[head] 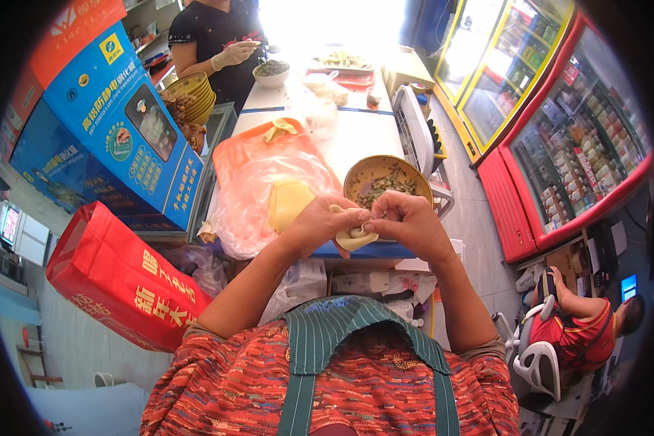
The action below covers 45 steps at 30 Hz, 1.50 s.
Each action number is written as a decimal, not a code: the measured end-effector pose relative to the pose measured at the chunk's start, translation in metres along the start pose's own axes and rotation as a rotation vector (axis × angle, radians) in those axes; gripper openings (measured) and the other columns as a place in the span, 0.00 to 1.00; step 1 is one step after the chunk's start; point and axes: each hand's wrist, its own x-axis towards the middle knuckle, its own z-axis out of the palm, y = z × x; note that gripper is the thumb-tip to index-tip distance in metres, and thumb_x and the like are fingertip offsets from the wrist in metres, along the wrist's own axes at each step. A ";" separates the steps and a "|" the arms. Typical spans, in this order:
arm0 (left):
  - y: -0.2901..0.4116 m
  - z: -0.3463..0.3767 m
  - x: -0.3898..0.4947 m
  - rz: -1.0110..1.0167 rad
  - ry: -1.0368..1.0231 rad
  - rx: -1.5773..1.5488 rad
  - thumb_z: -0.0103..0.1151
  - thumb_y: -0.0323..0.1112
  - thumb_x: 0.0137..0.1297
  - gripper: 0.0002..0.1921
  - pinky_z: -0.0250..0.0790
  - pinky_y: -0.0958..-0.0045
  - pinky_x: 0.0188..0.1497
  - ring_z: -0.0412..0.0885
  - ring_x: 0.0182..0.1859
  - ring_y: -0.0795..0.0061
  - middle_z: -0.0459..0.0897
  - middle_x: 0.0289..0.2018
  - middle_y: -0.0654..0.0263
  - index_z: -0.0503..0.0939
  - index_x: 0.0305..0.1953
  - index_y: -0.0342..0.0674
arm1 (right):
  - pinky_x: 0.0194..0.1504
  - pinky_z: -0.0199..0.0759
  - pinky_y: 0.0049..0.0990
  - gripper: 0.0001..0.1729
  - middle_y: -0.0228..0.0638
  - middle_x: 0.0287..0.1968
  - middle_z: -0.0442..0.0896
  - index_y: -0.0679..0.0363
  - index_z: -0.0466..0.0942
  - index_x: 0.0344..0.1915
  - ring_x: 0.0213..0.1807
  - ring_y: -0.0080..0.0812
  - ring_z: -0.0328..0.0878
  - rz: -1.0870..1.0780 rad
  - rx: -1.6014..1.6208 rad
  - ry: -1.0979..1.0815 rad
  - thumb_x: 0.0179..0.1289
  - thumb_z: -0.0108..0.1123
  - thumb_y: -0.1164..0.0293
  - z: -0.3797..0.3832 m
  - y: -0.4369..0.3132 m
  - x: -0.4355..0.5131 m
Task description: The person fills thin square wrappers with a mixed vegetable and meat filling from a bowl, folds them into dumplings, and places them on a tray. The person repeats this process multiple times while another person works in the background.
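Cupped in my left hand (pixel 322 219) is a partly folded wonton (pixel 358 240) of pale yellow dough. My right hand (pixel 409 222) meets it from the other side, thumb and forefinger pinching the folded dough. Just beyond the right hand sits a yellow bowl (pixel 388 170) of chopped green and brown filling, partly hidden by my fingers. A stack of square wonton wrappers (pixel 290 203) lies close to my left hand, on clear plastic film (pixel 245 218) over an orange tray (pixel 242 143).
Across the white table (pixel 354 139), a gloved co-worker (pixel 215 41) stands by a white bowl of greens (pixel 271 72). A tray of wontons (pixel 342 60) lies at the far end. Blue boxes (pixel 125 125) and a red bag (pixel 136 283) flank the left; a white chair (pixel 414 128) stands right.
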 end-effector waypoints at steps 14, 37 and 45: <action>0.002 -0.007 0.002 0.179 0.012 0.350 0.68 0.36 0.61 0.13 0.73 0.77 0.43 0.81 0.38 0.81 0.86 0.34 0.66 0.85 0.40 0.31 | 0.33 0.73 0.35 0.13 0.43 0.24 0.81 0.63 0.82 0.31 0.28 0.41 0.81 0.063 -0.261 0.015 0.53 0.67 0.63 0.008 -0.005 0.002; 0.001 -0.224 0.101 0.155 0.769 -0.437 0.57 0.29 0.57 0.11 0.78 0.61 0.40 0.80 0.46 0.65 0.82 0.41 0.62 0.80 0.42 0.37 | 0.24 0.51 0.19 0.14 0.19 0.21 0.63 0.64 0.83 0.47 0.23 0.13 0.57 0.131 -0.104 0.382 0.60 0.66 0.75 -0.043 0.007 -0.009; -0.073 -0.322 0.166 0.026 1.161 -0.399 0.56 0.23 0.55 0.15 0.80 0.57 0.26 0.85 0.32 0.57 0.84 0.39 0.53 0.80 0.45 0.31 | 0.28 0.55 0.17 0.09 0.20 0.24 0.71 0.68 0.83 0.41 0.26 0.13 0.62 0.394 -0.039 0.504 0.62 0.64 0.75 -0.047 0.075 -0.058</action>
